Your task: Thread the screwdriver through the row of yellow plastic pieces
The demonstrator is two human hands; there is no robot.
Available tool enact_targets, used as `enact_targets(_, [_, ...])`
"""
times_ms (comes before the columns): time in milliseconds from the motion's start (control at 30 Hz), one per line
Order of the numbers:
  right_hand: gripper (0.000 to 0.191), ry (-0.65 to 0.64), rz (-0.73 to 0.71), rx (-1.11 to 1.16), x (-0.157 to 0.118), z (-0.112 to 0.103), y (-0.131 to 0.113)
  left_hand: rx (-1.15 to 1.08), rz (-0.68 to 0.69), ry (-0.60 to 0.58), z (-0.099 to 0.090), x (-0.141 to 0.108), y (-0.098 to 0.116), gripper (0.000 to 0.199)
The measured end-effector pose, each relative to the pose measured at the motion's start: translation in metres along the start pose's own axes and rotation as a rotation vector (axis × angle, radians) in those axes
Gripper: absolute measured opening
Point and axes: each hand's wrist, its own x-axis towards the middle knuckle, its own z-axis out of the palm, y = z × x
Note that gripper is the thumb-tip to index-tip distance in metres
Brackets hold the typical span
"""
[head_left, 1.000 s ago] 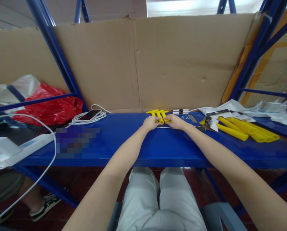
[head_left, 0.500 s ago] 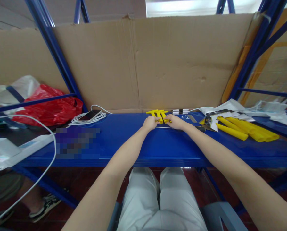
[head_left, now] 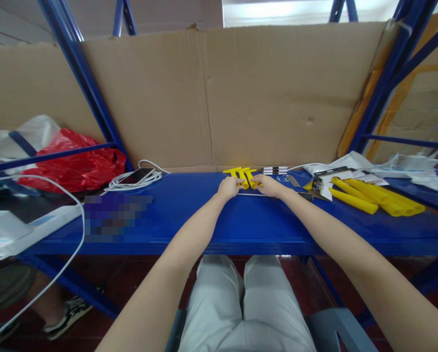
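Several yellow T-shaped plastic pieces (head_left: 242,172) lie side by side at the back of the blue table, their crossbars toward the cardboard. My left hand (head_left: 229,187) is closed at their left side, fingertips on the yellow plastic. On the right, my right hand (head_left: 268,186) pinches the lower end of the rightmost piece. The hands partly hide the pieces' lower ends. Just in front runs a thin pale rod (head_left: 251,194), passing under my right hand toward a black handle (head_left: 305,196). Behind my right hand are several white-and-black pens (head_left: 275,170) and a small grey plate (head_left: 293,181).
Yellow tubes (head_left: 380,195) and a black-and-white packet (head_left: 323,185) lie on the right. Leftward are a coiled white cable (head_left: 136,182), a red plastic bag (head_left: 72,159) and a white power strip (head_left: 39,227). Cardboard (head_left: 241,98) walls the back; blue posts (head_left: 90,93) flank it.
Almost nothing differs; my right hand's fingers shift very slightly at the rightmost yellow piece. The pieces stay in place.
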Motion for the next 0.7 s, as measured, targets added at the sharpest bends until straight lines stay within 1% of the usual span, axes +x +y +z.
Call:
enact_targets(333, [0.046, -0.011, 0.021, -0.025, 0.000, -0.004, -0.001, 0.080, 0.053, -0.005, -0.005, -0.002, 0.002, 0.037])
enact_targets(433, [0.046, 0.002, 0.035, -0.017, -0.001, -0.008, 0.000, 0.096, 0.070, -0.005, -0.007, -0.003, 0.003, 0.038])
enact_targets(500, [0.046, 0.030, 0.056, -0.019, -0.002, -0.015, 0.003, 0.093, 0.075, -0.002, -0.008, -0.003, 0.004, 0.038])
enact_targets(567, [0.046, 0.075, 0.100, -0.030, -0.002, -0.026, 0.007, 0.081, 0.075, 0.003, -0.008, -0.004, 0.005, 0.037])
enact_targets(633, [0.045, 0.115, 0.162, -0.060, -0.004, -0.042, 0.015, 0.055, 0.077, 0.018, -0.008, -0.004, 0.005, 0.036])
enact_targets(700, [0.047, 0.127, 0.248, -0.132, -0.008, -0.061, 0.026, 0.010, 0.089, 0.057, -0.009, -0.004, 0.005, 0.036])
